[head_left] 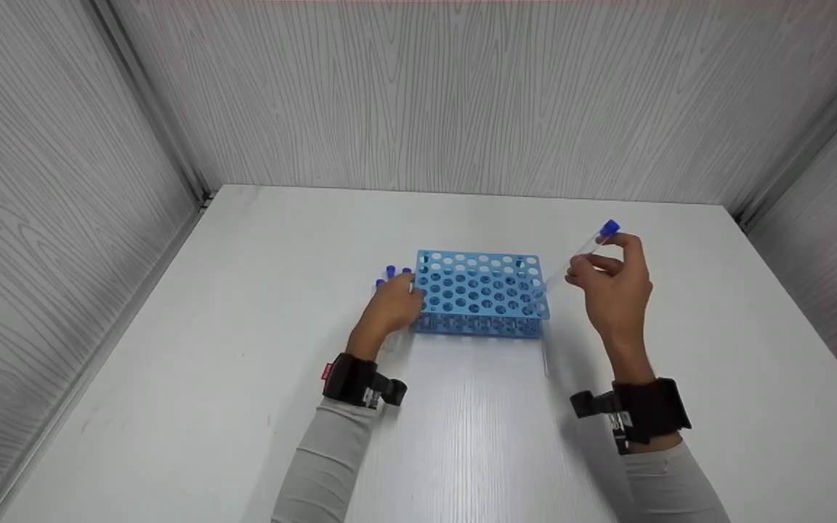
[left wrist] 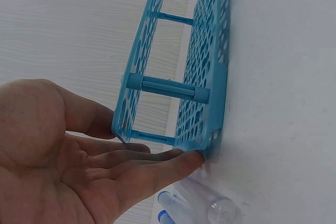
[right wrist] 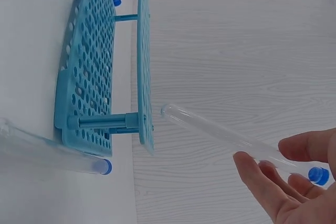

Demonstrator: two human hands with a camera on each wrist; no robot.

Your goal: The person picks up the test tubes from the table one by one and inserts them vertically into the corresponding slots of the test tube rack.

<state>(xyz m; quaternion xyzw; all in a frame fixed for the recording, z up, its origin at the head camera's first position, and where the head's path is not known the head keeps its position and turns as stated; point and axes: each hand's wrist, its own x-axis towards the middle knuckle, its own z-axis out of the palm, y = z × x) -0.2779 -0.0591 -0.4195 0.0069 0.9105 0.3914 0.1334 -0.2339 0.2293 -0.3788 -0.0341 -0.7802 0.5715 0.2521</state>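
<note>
A blue test tube rack stands on the table. My left hand holds its left end; in the left wrist view the thumb touches the upper plate's corner and the fingers lie along the end. Between thumb and fingers, my right hand pinches a clear test tube with a blue cap. The tube slants, its rounded bottom near the rack's upper plate at the right end.
Several blue-capped tubes lie on the table by the rack's left end, partly hidden by my left hand. Another capped tube lies beside the right end. Pale wood-grain panels enclose the table's back and sides.
</note>
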